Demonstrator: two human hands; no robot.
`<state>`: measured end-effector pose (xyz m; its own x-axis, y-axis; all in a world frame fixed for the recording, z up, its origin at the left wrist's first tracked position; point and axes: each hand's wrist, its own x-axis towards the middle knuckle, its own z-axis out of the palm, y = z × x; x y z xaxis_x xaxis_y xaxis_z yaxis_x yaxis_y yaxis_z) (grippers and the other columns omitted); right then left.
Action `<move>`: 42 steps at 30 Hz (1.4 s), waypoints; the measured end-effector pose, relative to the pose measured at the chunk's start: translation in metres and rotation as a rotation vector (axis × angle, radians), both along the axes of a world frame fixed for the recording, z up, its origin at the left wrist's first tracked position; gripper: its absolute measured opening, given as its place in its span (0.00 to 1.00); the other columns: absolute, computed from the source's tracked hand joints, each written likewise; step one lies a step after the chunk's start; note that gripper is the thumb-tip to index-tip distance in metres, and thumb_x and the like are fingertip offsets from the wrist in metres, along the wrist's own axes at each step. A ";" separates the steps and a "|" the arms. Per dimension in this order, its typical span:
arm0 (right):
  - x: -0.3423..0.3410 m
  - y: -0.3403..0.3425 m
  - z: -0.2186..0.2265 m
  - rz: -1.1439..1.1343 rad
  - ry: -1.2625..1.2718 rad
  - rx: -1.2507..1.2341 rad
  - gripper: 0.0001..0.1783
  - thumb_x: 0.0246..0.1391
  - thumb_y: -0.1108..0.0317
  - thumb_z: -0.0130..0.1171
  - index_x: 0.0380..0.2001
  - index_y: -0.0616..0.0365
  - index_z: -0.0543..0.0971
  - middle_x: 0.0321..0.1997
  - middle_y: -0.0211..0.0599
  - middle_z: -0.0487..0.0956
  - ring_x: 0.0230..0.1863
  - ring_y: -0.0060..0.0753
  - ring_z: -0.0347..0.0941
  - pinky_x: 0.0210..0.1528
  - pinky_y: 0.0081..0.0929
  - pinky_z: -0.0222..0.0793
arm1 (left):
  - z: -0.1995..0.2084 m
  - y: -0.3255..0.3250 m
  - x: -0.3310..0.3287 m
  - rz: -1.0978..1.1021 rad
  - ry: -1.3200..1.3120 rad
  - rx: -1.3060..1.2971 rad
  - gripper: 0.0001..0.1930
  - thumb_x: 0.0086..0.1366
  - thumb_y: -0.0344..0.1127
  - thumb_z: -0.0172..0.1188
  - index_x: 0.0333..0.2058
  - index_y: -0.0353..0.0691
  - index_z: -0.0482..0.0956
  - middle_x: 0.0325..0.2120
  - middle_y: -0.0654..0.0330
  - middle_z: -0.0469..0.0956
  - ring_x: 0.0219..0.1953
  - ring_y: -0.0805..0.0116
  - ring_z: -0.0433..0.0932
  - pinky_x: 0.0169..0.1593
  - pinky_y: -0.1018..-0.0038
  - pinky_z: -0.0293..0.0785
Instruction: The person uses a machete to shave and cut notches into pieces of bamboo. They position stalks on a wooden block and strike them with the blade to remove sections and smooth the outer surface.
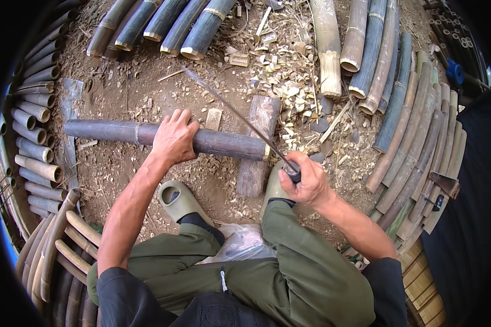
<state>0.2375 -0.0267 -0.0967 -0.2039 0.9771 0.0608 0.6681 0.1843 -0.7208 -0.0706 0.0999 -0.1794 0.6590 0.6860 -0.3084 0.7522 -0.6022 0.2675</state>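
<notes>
Right of the wooden block (251, 180), the right hand (311, 184) grips the handle (293, 174) of a long blade (232, 108). Left of it, the left hand (174, 137) clasps a bamboo tube (226, 144) lying across the block; block-side end appears cut, opposite end unclear.

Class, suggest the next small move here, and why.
Perhaps set the long blade against the bamboo tube near its right end: the wooden block lies beneath there, the left hand holds the tube, and the right hand angles the blade across it in this view.
</notes>
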 end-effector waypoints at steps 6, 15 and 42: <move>0.038 -0.020 -0.033 -0.084 -0.184 -0.691 0.18 0.61 0.56 0.58 0.42 0.61 0.72 0.22 0.52 0.78 0.23 0.55 0.79 0.27 0.46 0.75 | -0.001 0.000 0.006 -0.043 0.020 0.028 0.23 0.40 0.36 0.71 0.39 0.41 0.79 0.41 0.55 0.72 0.49 0.57 0.71 0.53 0.64 0.70; 0.085 -0.075 0.006 -0.554 -0.036 -0.495 0.14 0.62 0.63 0.59 0.43 0.61 0.74 0.18 0.31 0.74 0.19 0.27 0.72 0.22 0.31 0.68 | 0.062 0.048 -0.094 0.265 0.027 -0.119 0.38 0.43 0.32 0.70 0.57 0.42 0.70 0.39 0.52 0.81 0.44 0.52 0.82 0.57 0.57 0.77; 0.023 -0.087 -0.002 -0.192 -0.118 -0.436 0.21 0.64 0.57 0.55 0.50 0.64 0.71 0.38 0.55 0.80 0.35 0.58 0.80 0.39 0.48 0.78 | 0.004 -0.024 -0.050 0.823 -0.080 0.455 0.51 0.49 0.56 0.75 0.64 0.32 0.64 0.61 0.40 0.69 0.68 0.47 0.62 0.72 0.53 0.53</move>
